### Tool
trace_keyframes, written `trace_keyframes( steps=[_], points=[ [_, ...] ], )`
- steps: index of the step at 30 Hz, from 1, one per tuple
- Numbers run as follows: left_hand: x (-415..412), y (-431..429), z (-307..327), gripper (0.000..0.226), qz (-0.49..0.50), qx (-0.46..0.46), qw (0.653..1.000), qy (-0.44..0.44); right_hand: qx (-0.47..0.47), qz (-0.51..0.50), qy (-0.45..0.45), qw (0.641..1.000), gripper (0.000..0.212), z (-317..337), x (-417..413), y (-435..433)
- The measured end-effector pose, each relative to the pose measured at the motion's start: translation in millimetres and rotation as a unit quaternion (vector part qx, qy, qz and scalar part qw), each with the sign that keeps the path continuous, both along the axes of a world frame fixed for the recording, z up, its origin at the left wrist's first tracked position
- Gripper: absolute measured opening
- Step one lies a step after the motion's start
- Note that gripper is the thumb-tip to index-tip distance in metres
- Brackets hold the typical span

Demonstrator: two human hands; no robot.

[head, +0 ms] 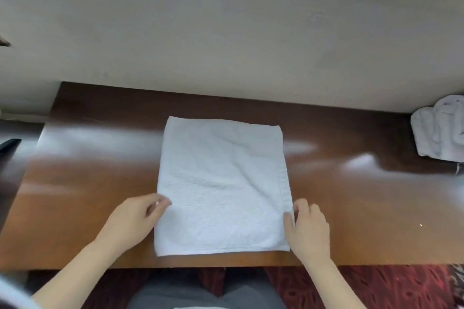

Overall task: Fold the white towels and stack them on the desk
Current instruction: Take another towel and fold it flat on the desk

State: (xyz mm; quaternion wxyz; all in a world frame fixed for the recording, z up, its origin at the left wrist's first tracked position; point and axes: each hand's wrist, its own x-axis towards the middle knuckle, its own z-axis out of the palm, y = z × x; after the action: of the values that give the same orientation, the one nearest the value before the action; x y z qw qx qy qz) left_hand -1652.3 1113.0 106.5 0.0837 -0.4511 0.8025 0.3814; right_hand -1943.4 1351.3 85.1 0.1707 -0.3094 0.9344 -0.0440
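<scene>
White towel (221,183) lies flat, centre-near on the desk (100,158). Left hand (135,216) pinches its left edge, right hand (307,226) its right hem. Suggested fold: lift both sides evenly, match near corners to far.

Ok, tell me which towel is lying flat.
The middle towel, spread flat on the desk; the right towel is a crumpled heap.

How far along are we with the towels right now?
Early. No folded stack shows on the desk. In hand: one towel lies flat mid-desk as a neat rectangle, left hand and right hand pinching its side edges near the front. Left: finish this fold, then the crumpled towel heap at the desk's right end.
</scene>
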Motion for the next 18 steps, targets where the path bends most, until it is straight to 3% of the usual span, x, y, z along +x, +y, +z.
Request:
trace_keyframes(
  steps=[3, 9, 11, 15, 18],
  points=[
    [-35, -18, -25, 0.050, -0.067, -0.122, 0.989, 0.049, -0.071, 0.109, 0.046, 0.990, 0.032, -7, -3, -43],
    [-109, -21, -53, 0.075, -0.229, -0.140, 0.958, -0.104, -0.006, 0.277, -0.048, 0.960, 0.058, -33, -1, -120],
    [-116, -28, -61, 0.081, -0.245, -0.151, 0.948, -0.136, 0.024, 0.269, -0.040, 0.962, 0.059, -44, -9, -129],
    [-118, -45, -63, 0.082, -0.259, -0.171, 0.936, -0.165, 0.061, 0.120, -0.049, 0.990, 0.060, -48, -33, -137],
    [-106, -35, -66, 0.072, -0.255, -0.187, 0.937, -0.151, 0.084, 0.125, -0.024, 0.988, 0.061, -38, -27, -137]
  ],
)
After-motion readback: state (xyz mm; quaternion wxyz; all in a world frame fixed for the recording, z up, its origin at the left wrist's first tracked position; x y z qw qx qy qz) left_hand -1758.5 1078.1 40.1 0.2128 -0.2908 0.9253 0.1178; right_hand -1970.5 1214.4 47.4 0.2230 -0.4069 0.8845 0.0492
